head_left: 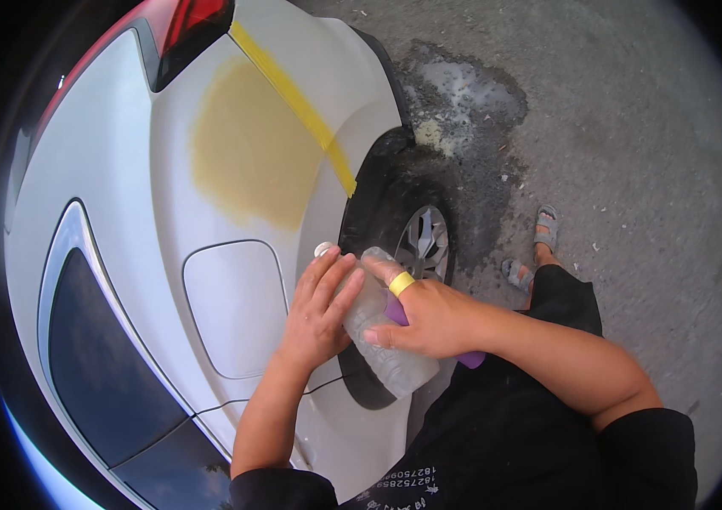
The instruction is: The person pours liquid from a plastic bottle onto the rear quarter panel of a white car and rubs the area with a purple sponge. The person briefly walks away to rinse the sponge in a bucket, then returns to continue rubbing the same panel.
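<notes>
A clear plastic bottle (392, 364) lies tilted between my hands, its white cap (322, 249) at the upper left. My left hand (320, 308) is closed around the neck end, fingers pressed along it. My right hand (439, 316) grips the body, thumb across its side. Yellow tape (401, 284) wraps one right finger, and that fingertip has a pale coating. A flat purple piece (471, 359) shows beneath my right palm; its kind is mostly hidden. Both hands are over the rear side of a white car (339, 51).
A tan filler patch (246, 144) covers the rear panel beside a yellow tape strip (293, 102). Nearby are the closed fuel flap (236, 308), red tail light (195, 25) and rear wheel (423, 242). A wet, whitish stain (463, 102) marks the asphalt (633, 144).
</notes>
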`<state>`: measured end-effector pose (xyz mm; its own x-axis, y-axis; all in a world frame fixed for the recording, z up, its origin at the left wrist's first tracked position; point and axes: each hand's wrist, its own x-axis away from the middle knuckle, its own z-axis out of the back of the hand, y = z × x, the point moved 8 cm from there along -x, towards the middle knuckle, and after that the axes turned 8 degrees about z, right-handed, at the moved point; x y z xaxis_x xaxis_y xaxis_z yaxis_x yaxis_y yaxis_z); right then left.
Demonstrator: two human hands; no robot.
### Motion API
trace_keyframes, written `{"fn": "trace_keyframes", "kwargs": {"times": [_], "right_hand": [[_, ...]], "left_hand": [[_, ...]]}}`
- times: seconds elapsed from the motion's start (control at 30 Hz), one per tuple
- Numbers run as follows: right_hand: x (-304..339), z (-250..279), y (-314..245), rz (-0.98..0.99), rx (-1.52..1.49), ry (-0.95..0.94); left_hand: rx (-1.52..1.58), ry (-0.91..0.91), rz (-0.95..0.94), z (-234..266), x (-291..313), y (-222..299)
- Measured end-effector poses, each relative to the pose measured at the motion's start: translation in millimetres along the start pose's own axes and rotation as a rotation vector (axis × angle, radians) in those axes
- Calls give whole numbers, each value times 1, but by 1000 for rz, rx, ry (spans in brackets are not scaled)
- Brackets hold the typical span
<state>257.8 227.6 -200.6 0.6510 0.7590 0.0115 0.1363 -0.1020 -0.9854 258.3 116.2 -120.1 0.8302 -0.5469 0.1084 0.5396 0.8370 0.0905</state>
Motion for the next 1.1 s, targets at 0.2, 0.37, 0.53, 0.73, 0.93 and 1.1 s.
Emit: {"fn": "trace_keyframes", "kwargs": {"times": [0.2,0.37,0.53,0.73,0.93,1.1], "right_hand": [[-1,57,26,-107,-520,99],[-17,89,39,29,-614,245],[-40,93,32,120,-593,222],[-58,95,33,128,-518,220],[-67,110,42,72,-360,294],[-75,103,42,136,-413,226]], "left_hand": [[355,-26,379,7,-18,-38],[796,-75,488,2,-32,-50],[981,-116,438,0,-46,-45],[1131,-250,483,-19,-63,-42],[1087,-301,651,-23,-57,-57],[1334,-370,597,-38,-56,-65]]}}
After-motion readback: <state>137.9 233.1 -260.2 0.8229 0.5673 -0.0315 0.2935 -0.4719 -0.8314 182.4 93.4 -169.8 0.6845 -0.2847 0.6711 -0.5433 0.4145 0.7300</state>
